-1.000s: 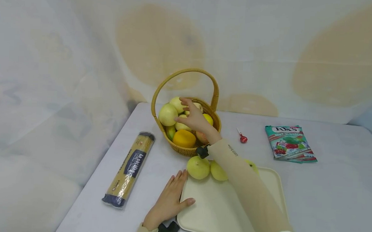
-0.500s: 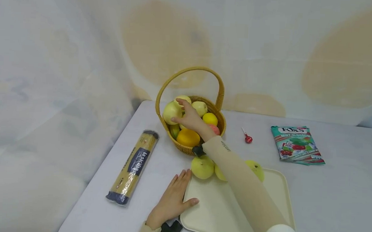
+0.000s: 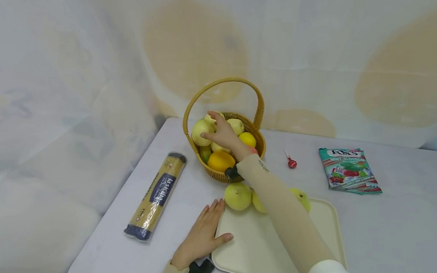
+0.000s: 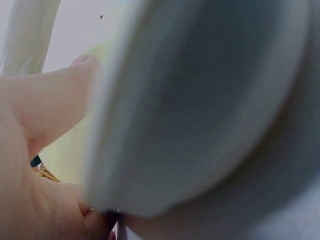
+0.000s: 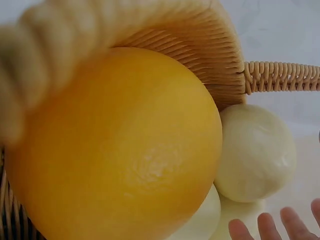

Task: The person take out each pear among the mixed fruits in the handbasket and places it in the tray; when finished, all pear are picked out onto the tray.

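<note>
Nearest: left hand [image 3: 201, 235], in front of the basket [image 3: 216, 176]; fingers straight, side by side, thumb spread away. It lies over the left edge of the tray [image 3: 250, 248], nothing pinched. Tray sits on the near side of the basket, shifted right. Pasta packet [image 3: 155, 197]: near and left of the basket, well apart. Along the tray's far edge, just before the basket, are yellow-green fruits [image 3: 237, 196], partly hidden by the right forearm.

Candy bag [image 3: 350, 170] lies well right of the basket; lollipop [image 3: 292, 163] between the two.

Inside the basket: orange fruit [image 3: 220, 162] at the near side. Farther in, right hand [image 3: 224, 132] over the left half, thumb and fingers spread. Large pale fruit [image 3: 200, 132] sits at the basket's left side by the thumb; contact cannot be told. Right wrist view: fingertips [image 5: 295, 222] apart, none seen pinching.

Step in hand (judgement): reaching for a pale fruit in the basket; which one is uncertain. Next move probably calls for fingers around one fruit, then a straight lift clear of rim and handle, neighbours undisturbed.
</note>
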The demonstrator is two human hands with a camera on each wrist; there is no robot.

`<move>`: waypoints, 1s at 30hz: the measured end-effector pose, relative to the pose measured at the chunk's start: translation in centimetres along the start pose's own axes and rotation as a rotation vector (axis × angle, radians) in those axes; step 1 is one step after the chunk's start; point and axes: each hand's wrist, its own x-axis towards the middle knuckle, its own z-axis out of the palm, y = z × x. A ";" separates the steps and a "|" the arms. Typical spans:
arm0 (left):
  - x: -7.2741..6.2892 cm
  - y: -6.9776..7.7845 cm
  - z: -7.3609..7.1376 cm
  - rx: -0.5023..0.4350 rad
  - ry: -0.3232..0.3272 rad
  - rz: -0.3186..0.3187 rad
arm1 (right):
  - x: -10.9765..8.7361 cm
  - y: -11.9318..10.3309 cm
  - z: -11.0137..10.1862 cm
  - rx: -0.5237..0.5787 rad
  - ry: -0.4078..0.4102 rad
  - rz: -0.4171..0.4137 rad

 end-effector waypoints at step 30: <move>-1.6 0.9 0.4 0.049 0.007 0.030 | 1.2 -0.4 2.0 -0.160 -0.033 -0.014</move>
